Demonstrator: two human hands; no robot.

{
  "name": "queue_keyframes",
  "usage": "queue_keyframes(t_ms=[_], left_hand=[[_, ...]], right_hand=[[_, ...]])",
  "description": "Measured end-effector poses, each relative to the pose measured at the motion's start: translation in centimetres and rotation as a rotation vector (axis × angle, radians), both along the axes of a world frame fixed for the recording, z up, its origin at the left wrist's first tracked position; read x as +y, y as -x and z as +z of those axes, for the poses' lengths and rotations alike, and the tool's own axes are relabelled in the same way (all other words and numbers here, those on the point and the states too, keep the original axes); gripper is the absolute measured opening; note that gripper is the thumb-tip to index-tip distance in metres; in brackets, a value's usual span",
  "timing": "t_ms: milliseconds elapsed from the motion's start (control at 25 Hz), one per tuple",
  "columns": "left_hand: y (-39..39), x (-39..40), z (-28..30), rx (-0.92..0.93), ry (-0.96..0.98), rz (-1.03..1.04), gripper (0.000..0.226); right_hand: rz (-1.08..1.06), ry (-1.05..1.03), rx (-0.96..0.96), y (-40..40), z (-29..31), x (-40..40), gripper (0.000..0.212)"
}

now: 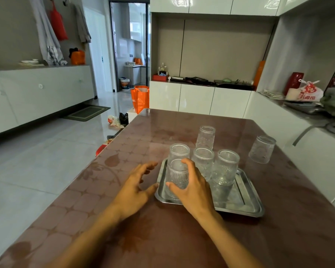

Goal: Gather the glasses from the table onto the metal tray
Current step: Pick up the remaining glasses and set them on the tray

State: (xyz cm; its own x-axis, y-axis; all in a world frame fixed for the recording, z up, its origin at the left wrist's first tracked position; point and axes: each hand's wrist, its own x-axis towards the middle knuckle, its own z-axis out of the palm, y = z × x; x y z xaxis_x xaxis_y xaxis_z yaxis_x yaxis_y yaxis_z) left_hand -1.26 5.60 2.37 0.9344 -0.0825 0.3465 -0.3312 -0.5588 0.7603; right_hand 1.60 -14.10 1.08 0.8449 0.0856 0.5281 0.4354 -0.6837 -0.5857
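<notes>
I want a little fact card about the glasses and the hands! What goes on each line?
tray: metal tray on the brown table
glasses on tray: four, upside down
glasses off tray: two, one behind the tray, one far right
right hand: wrapped around the front-left glass on the tray
left hand: open, empty, thumb by the tray's left rim

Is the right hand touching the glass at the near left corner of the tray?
Touching. The head view shows the right hand wrapped around the glass, thumb and fingers pressed on its sides.
</notes>
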Motion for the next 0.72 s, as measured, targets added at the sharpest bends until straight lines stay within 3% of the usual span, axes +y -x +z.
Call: queue_keyframes(t_ms=[160,320,400,520,720], left_hand=[[-0.8,-0.7,-0.6,0.018,0.031,-0.006,0.049],[-4.6,-1.0,-0.4,0.085,0.101,0.124,0.038],[-7.4,-0.4,-0.5,0.132,-0.072,0.175,0.041],[-10.9,0.5,-1.3,0.248,-0.619,0.139,0.060],[-13.6,1.3,-3.8,0.232,-0.683,0.129,0.066]], right_hand=[[0.051,0.027,0.067,0.4,0.5,-0.6,0.074],[-0.016,-0.094,-0.063,0.1,3.4,-3.2,0.060],[-0.082,-0.132,-0.101,-1.8,6.0,-5.2,0.059],[-0.143,-0.069,-0.115,-5.8,9.4,-8.3,0.060],[-0.212,0.217,0.085,-14.7,11.4,-10.0,0.065]])
